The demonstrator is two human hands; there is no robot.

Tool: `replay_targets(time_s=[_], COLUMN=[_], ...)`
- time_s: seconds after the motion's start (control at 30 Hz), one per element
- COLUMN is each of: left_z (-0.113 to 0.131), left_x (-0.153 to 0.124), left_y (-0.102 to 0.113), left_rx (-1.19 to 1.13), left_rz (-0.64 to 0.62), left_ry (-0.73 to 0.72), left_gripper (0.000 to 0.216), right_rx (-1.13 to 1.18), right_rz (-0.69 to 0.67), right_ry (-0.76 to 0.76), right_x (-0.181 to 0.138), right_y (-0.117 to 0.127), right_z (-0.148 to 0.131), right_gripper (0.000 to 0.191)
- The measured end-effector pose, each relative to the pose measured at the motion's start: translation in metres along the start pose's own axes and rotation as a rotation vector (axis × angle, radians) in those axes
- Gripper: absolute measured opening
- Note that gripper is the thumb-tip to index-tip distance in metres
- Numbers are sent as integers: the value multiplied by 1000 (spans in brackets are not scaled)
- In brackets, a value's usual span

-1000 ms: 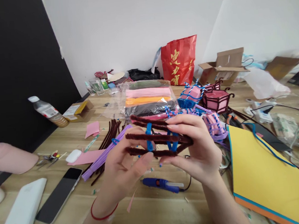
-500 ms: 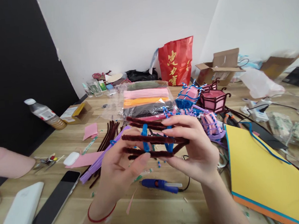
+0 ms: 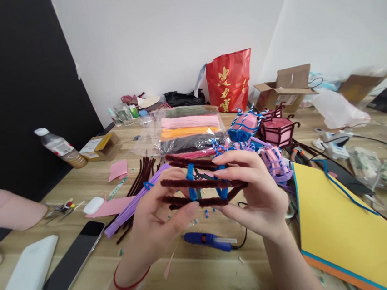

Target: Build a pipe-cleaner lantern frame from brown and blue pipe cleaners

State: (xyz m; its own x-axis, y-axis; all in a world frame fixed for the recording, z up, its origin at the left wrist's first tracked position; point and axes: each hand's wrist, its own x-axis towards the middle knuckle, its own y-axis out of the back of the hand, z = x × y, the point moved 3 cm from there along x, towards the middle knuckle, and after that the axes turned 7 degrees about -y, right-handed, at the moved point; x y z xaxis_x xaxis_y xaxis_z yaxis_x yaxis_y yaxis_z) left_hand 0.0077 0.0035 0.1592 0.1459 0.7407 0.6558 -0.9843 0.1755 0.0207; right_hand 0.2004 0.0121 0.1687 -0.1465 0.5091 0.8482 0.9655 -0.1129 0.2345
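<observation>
1. Basically, little has changed over the last second: both hands keep the same hold on the brown frame point(image 3: 200, 183), which drifts only slightly in view, as does the whole scene.
2. Meaning for the work in hand: reads as a steady hold; nothing visibly let go or added.
3. Brown frame sits above the worktop point(image 3: 226, 276), between the hands, long fuzzy bars running roughly sideways, crossed by a left blue upright point(image 3: 192, 193) and a right blue upright point(image 3: 223, 193).
4. Left hand point(image 3: 159, 219): fingers curled around the frame's left part, thumb against the lowest bar; far-side contact partly hidden.
5. Right hand point(image 3: 261, 193): fingers slightly spread over the upper bars, thumb underneath, right end gripped between; no wider than the frame.
6. Blue pen-like tool point(image 3: 202, 238) lies on the worktop, nearer the person, not held.
7. Left side: purple stems point(image 3: 118, 221) and loose dark brown stems point(image 3: 142, 177).
8. Right side: yellow sheet point(image 3: 341, 222) with a blue stem point(image 3: 349, 194) across it; pink-and-brown lantern point(image 3: 276, 132) stands farther back.
</observation>
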Motion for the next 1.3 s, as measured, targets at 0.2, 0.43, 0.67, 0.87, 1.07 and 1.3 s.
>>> replay_targets(time_s=[0.2, 0.43, 0.67, 0.87, 1.07, 1.3], left_z=[1, 1, -2, -6, -12, -10], left_x=[2, 4, 7, 7, 12, 19], left_y=[-1, 3, 4, 9, 31, 57], left_rx=[-29, 12, 14, -7, -68, -4], left_rz=[-9, -76, -134, -101, 212, 298], left_ry=[6, 27, -10, 5, -28, -197], left_gripper=[19, 25, 16, 27, 13, 9], right_rx=[1, -29, -11, -24, 92, 569], right_rz=[-3, -5, -5, 27, 111, 7], right_ry=[-4, 10, 17, 1, -202, -497], right_x=[0, 0, 0, 0, -1, -6], right_y=[0, 1, 1, 1, -2, -10], right_z=[0, 2, 3, 5, 11, 25], right_gripper=[47, 45, 45, 45, 39, 32])
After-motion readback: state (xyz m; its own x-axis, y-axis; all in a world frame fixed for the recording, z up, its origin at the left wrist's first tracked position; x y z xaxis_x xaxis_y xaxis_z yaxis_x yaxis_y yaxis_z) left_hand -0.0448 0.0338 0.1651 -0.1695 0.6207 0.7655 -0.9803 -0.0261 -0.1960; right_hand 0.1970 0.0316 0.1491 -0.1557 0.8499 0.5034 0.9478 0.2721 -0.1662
